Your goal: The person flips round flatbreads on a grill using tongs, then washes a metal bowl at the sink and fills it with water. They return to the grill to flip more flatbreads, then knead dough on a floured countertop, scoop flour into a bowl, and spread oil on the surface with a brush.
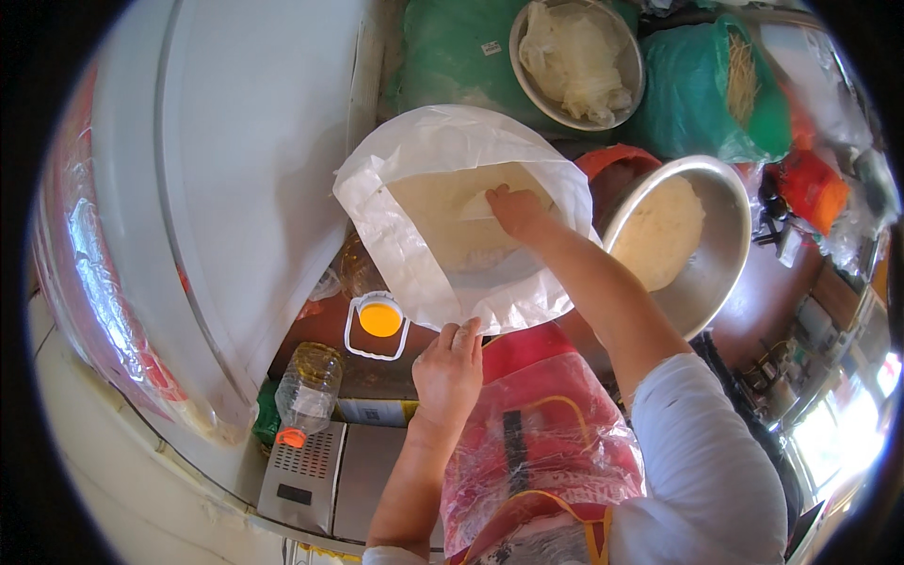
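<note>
A wide white woven sack (413,236) stands open before me, with pale flour-like powder (431,198) inside. Its folded front rim is pinched between the fingers and thumb of my left hand (452,367). My right hand (520,214) reaches over the rim into the sack. Its fingers curl over the edge of a pale, rounded, scoop-like object (477,205), whose exact shape blends with the powder. To the right, a large steel bowl (727,247) leans at a tilt and holds a big mass of dough (660,233).
Behind the sack, a metal bowl (513,53) containing crumpled plastic rests on a green bag (452,56). A green plastic bag (678,92) of thin sticks is at back right. On the left are a white appliance (261,141), a yellow-capped jug (380,319) and a plastic oil bottle (308,392).
</note>
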A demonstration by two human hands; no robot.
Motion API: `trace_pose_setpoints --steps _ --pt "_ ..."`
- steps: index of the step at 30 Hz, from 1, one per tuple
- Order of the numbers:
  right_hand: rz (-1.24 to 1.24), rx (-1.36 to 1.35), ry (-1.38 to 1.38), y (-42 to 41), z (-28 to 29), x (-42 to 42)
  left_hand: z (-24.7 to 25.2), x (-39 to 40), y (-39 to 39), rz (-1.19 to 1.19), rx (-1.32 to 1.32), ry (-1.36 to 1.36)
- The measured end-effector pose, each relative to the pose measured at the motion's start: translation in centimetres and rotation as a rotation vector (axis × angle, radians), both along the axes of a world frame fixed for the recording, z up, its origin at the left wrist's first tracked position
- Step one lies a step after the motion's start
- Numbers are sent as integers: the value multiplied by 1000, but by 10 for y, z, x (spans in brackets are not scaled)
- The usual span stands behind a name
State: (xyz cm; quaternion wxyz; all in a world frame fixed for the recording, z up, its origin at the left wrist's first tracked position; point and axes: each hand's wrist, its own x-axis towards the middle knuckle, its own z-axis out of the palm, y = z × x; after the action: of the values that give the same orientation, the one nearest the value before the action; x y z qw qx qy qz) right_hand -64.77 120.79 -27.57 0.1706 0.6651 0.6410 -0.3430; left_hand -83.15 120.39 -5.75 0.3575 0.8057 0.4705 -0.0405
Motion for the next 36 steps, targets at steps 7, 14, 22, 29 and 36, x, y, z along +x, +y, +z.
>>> trace_pose_setpoints --steps 7,14,22,29,36 --pt "-44 -26 312 12 20 40 1 2 -2 -23 76 10" --pt "468 -39 31 21 27 65 3 -4 -7 -50 54 28" --pt "-708 -23 540 -11 18 71 12 6 -8 -121 44 93" --pt "-1060 -77 826 -26 78 72 20 12 -14 -198 31 188" --pt "-1325 0 950 -46 189 69 35 6 -20 -319 -12 222"
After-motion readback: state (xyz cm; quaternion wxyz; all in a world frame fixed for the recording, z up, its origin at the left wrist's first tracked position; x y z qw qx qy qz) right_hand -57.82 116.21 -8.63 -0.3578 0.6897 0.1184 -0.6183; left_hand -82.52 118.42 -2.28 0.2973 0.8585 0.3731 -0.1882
